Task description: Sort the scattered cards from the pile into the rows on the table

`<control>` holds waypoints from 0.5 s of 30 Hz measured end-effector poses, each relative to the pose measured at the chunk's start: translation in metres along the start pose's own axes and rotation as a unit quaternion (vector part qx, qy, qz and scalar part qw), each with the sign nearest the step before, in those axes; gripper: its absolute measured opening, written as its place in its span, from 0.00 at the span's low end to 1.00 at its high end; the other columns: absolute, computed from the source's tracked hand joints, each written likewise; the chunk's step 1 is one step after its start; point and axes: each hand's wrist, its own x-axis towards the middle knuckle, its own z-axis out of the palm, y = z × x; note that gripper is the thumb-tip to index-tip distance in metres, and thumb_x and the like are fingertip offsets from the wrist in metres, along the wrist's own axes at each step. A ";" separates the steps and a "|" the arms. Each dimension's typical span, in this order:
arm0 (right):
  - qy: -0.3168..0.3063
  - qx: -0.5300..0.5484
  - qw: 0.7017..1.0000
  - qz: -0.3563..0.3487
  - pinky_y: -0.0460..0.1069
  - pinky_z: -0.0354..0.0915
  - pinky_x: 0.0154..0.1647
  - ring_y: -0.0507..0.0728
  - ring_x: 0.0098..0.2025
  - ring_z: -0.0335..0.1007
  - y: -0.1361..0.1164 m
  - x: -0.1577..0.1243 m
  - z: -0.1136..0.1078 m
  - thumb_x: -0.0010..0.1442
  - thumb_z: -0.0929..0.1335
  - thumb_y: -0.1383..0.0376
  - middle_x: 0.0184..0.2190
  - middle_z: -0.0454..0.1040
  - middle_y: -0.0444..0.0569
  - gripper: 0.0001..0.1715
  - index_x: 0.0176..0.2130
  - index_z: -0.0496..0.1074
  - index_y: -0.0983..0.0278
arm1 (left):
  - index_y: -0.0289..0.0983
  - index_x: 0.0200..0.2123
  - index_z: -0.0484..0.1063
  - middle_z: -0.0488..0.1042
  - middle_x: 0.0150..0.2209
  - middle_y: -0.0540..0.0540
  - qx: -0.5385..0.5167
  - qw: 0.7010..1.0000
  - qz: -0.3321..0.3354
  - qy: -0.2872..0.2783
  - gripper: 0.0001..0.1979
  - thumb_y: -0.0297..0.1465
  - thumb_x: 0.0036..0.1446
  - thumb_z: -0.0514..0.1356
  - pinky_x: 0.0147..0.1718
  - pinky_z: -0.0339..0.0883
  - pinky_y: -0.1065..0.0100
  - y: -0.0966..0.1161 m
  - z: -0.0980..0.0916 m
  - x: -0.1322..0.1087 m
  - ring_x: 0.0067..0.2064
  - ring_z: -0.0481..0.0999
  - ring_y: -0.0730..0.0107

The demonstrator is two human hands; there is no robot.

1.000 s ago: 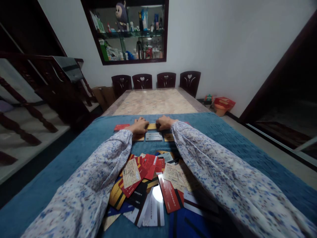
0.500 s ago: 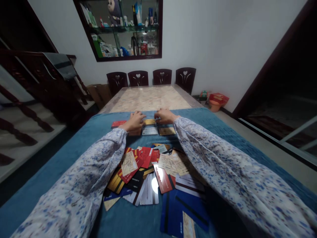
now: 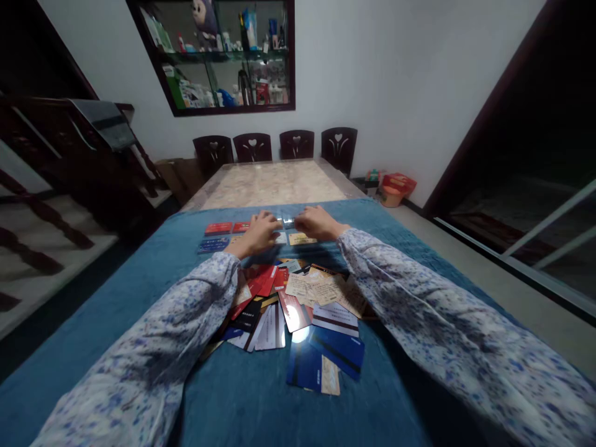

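Observation:
My left hand [image 3: 261, 232] is over the far rows of bank cards, its fingers curled. Its fingertips reach the edge of a gold card [image 3: 279, 221], mostly hidden. Opposite it, my right hand [image 3: 317, 221] has bent fingers closed at the right end of a dark, shiny card [image 3: 289, 223]. In the rows lie red cards [image 3: 218, 228], a blue card [image 3: 213, 245] and a yellowish card [image 3: 302, 239]; my left hand partly covers others. Nearer me spreads an overlapping pile of cards, with a white card [image 3: 336, 318] and a blue card [image 3: 305, 366] among them.
A blue cloth [image 3: 237, 403] covers the near part of the long table [image 3: 270, 180]. Several dark chairs [image 3: 297, 144] stand at its far end. A glass-shelved wall cabinet [image 3: 223, 56] hangs behind. An orange bin [image 3: 393, 194] sits on the floor at right.
The view has shifted, so the pile and the chairs appear further left. My hands have moved rightward relative to the card rows, showing more cards at left. A dark, shiny card now shows between them.

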 end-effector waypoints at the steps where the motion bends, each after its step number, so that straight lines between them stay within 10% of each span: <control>1: 0.005 0.002 1.000 0.000 0.51 0.53 0.42 0.60 0.48 0.69 0.000 -0.006 0.000 0.66 0.64 0.67 0.44 0.81 0.53 0.14 0.43 0.80 0.62 | 0.38 0.47 0.77 0.74 0.51 0.38 0.002 1.000 0.007 0.005 0.14 0.29 0.61 0.55 0.51 0.59 0.48 0.005 0.001 -0.002 0.58 0.63 0.47; 15: 0.032 0.017 0.999 -0.006 0.52 0.50 0.40 0.60 0.46 0.65 0.014 -0.089 -0.001 0.66 0.64 0.67 0.41 0.80 0.54 0.12 0.37 0.78 0.62 | 0.38 0.46 0.78 0.75 0.50 0.38 -0.044 0.996 0.066 0.028 0.12 0.29 0.61 0.59 0.53 0.58 0.46 0.085 0.008 -0.027 0.59 0.62 0.48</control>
